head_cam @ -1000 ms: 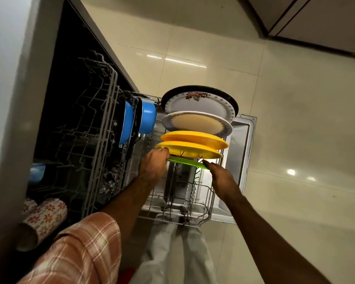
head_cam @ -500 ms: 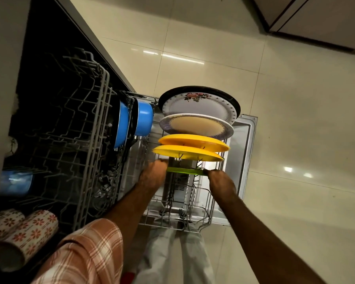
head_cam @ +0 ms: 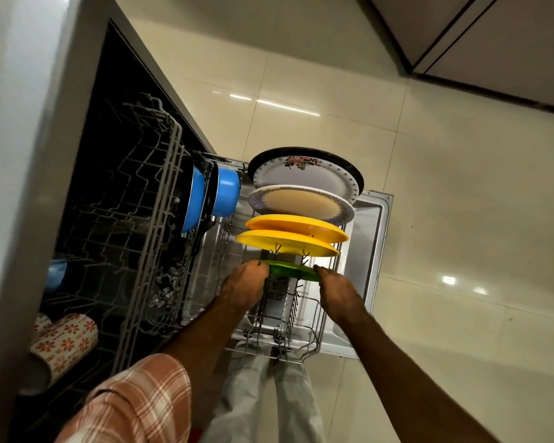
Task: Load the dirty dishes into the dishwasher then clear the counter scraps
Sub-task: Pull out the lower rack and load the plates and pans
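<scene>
Head view: our left grip [head_cam: 245,284] and right grip [head_cam: 336,290] clamp the green plate [head_cam: 293,271]; other plates [head_cam: 288,243] stand racked, scraps presumably remain.

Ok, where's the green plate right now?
Head view, centre: the green plate is in the lower rack, in front of the nearer yellow plate, gripped between the left hand and right hand.

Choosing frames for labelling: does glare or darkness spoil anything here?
Head view: glare streaks the floor tiles; the upper rack sits in deep shadow; the green plate, left hand and right hand are well lit and sharp.
</scene>
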`<state>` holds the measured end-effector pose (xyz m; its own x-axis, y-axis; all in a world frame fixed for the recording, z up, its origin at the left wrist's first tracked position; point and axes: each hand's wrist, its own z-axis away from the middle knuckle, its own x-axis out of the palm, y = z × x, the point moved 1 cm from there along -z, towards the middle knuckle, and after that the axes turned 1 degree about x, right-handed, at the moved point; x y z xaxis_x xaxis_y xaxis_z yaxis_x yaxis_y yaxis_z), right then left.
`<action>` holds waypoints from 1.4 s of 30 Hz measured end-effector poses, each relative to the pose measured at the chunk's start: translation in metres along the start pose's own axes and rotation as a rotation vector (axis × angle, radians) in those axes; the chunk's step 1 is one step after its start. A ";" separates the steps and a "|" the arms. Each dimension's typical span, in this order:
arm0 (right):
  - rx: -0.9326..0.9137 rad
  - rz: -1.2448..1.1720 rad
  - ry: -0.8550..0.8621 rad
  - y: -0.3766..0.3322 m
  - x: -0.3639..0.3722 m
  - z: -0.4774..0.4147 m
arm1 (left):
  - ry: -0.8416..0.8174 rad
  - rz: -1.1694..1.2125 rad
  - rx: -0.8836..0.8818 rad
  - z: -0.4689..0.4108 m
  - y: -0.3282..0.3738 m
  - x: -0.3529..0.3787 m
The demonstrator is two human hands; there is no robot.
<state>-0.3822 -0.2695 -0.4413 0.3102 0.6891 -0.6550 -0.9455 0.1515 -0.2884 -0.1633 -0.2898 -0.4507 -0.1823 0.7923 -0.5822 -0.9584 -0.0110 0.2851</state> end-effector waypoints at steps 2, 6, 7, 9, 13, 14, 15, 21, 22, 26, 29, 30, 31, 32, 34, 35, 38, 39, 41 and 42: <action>-0.022 -0.060 0.030 -0.007 -0.018 0.016 | 0.068 0.005 0.022 0.019 0.011 -0.014; -0.109 -0.205 0.120 -0.030 -0.060 0.057 | 0.184 0.044 0.020 0.067 0.040 -0.049; -0.133 -0.230 0.133 -0.036 -0.069 0.068 | 0.211 0.043 0.033 0.080 0.046 -0.056; -0.177 -0.261 0.145 -0.049 -0.090 0.092 | 0.268 0.044 0.046 0.110 0.057 -0.074; -0.265 -0.253 0.175 -0.076 -0.132 0.137 | 0.357 0.120 0.031 0.171 0.071 -0.108; -0.301 -0.238 0.185 -0.087 -0.146 0.151 | 0.390 0.123 0.029 0.192 0.074 -0.119; -0.324 -0.227 0.196 -0.094 -0.155 0.160 | 0.413 0.102 0.035 0.204 0.075 -0.126; -0.502 -0.202 0.201 -0.153 -0.203 0.225 | 0.652 -0.017 -0.006 0.311 0.068 -0.157; -0.535 -0.200 0.200 -0.165 -0.207 0.236 | 0.699 -0.025 -0.032 0.330 0.064 -0.159; -0.678 -0.112 0.148 -0.215 -0.209 0.278 | 0.806 0.010 -0.187 0.405 0.043 -0.151; -0.779 -0.027 0.067 -0.253 -0.200 0.306 | 0.862 0.111 -0.338 0.458 0.023 -0.133; -0.808 -0.005 0.046 -0.264 -0.196 0.312 | 0.876 0.142 -0.379 0.473 0.017 -0.126; -0.854 0.034 0.028 -0.278 -0.189 0.321 | 0.892 0.177 -0.428 0.491 0.010 -0.117; -0.900 0.075 0.016 -0.291 -0.182 0.329 | 0.902 0.223 -0.474 0.508 0.004 -0.107; -0.976 0.150 -0.033 -0.316 -0.164 0.344 | 0.937 0.315 -0.576 0.541 -0.008 -0.085; -1.002 0.172 -0.064 -0.327 -0.156 0.350 | 0.953 0.349 -0.626 0.554 -0.013 -0.075; -1.136 0.252 -0.127 -0.363 -0.119 0.373 | 1.013 0.463 -0.792 0.600 -0.028 -0.031; -1.177 0.277 -0.147 -0.374 -0.105 0.382 | 1.026 0.495 -0.834 0.615 -0.034 -0.014; -1.243 0.315 -0.182 -0.394 -0.078 0.402 | 1.031 0.536 -0.906 0.644 -0.042 0.019; -1.276 0.334 -0.202 -0.403 -0.062 0.413 | 1.035 0.565 -0.942 0.659 -0.045 0.036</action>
<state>-0.0613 -0.0810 0.0041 -0.0415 0.6721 -0.7393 -0.1838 -0.7324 -0.6556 0.0182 0.1410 0.0167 -0.2488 -0.2126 -0.9449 -0.4244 -0.8531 0.3036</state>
